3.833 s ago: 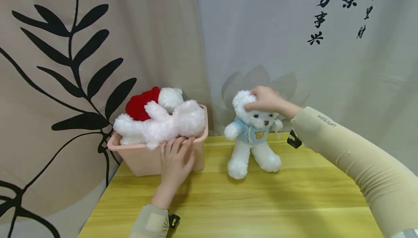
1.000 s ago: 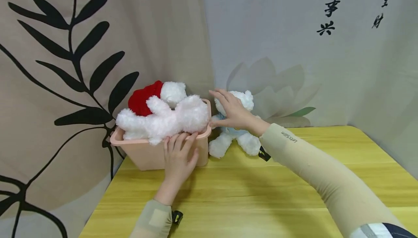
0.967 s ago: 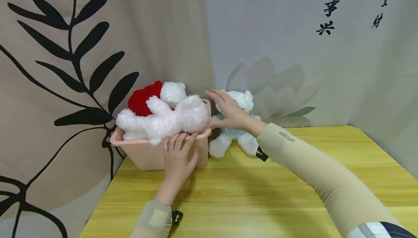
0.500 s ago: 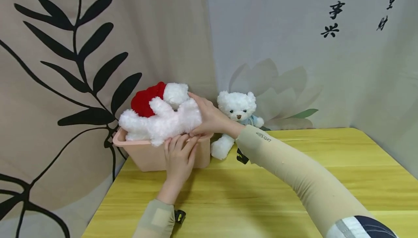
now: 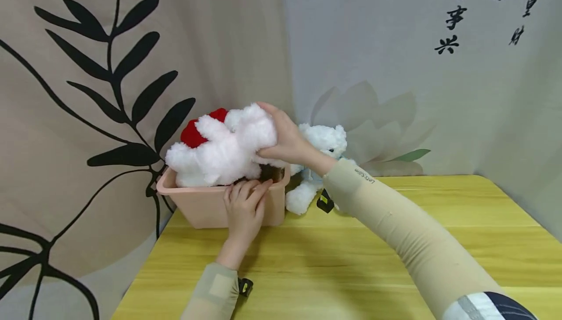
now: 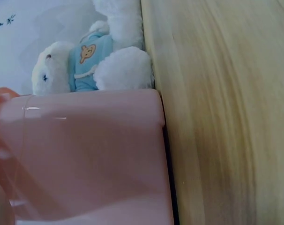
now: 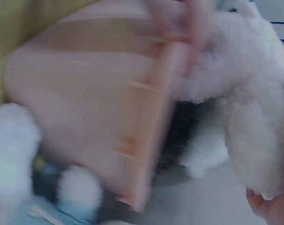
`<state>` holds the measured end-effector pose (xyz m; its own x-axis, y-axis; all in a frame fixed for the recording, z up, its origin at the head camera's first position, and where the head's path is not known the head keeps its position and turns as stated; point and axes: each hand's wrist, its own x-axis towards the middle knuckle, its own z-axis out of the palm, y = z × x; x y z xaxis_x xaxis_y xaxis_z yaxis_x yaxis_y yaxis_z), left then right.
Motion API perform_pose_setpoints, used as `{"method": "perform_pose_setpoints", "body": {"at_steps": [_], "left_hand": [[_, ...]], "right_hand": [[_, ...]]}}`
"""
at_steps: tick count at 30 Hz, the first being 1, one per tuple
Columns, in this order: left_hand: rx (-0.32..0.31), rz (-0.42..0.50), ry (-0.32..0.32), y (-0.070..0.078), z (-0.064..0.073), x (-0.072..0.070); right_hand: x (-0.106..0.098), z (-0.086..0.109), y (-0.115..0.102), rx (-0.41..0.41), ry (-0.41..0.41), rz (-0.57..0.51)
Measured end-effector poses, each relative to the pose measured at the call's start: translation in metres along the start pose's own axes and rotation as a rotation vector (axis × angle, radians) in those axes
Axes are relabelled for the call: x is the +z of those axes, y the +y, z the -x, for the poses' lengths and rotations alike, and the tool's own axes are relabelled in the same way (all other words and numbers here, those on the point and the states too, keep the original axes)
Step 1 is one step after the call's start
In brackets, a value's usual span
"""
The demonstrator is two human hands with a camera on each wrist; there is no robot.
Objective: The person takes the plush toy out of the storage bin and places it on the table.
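My right hand (image 5: pixel 287 139) grips one end of a fluffy white teddy bear (image 5: pixel 224 156), which is tilted up at the top of a pink plastic basket (image 5: pixel 193 208). The fingers of my left hand (image 5: pixel 243 210) hook over the basket's front rim and hold it. Behind the white bear, something red (image 5: pixel 193 134) shows, partly hidden. Beneath it, dark fur (image 5: pixel 272 173) is visible inside the basket. A second white teddy bear in a blue hoodie (image 6: pixel 90 56) sits against the basket's right side; in the head view my right arm covers part of it.
Basket and bear stand on a yellow wood-grain table (image 5: pixel 351 261), close to its back edge. A curtain (image 5: pixel 228 37) with a black leaf print and black characters hangs behind. The table's left edge runs near the basket.
My right hand moved from the blue-hoodie bear, now beside the basket, leftward to the white bear in the basket. It has taken hold and raised that bear's near end. My left hand stays on the rim.
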<state>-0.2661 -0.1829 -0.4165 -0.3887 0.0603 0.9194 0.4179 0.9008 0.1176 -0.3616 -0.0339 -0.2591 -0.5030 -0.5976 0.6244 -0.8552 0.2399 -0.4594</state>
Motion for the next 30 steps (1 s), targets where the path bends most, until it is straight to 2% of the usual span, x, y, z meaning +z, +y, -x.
{"method": "perform_pose_setpoints", "body": {"at_steps": [3,7,13,16,22,30], "left_hand": [[-0.007,0.000,-0.008,-0.001,0.001,0.000],[-0.011,0.010,-0.015,-0.001,0.000,-0.002],[-0.008,0.040,-0.005,0.001,-0.004,-0.002],[0.000,0.051,0.002,0.002,-0.004,-0.001],[-0.007,0.040,0.020,0.001,0.000,0.000],[-0.010,0.017,0.003,0.007,-0.001,0.009]], "right_hand": [[-0.024,-0.007,-0.015,0.022,0.068,-0.028],[-0.057,-0.011,-0.025,0.101,0.151,-0.078],[-0.106,-0.009,-0.023,0.191,0.271,-0.154],[-0.129,-0.005,-0.017,0.288,0.303,-0.147],[-0.156,0.005,-0.005,0.460,0.204,-0.138],[-0.164,0.021,0.024,0.597,0.064,-0.124]]}}
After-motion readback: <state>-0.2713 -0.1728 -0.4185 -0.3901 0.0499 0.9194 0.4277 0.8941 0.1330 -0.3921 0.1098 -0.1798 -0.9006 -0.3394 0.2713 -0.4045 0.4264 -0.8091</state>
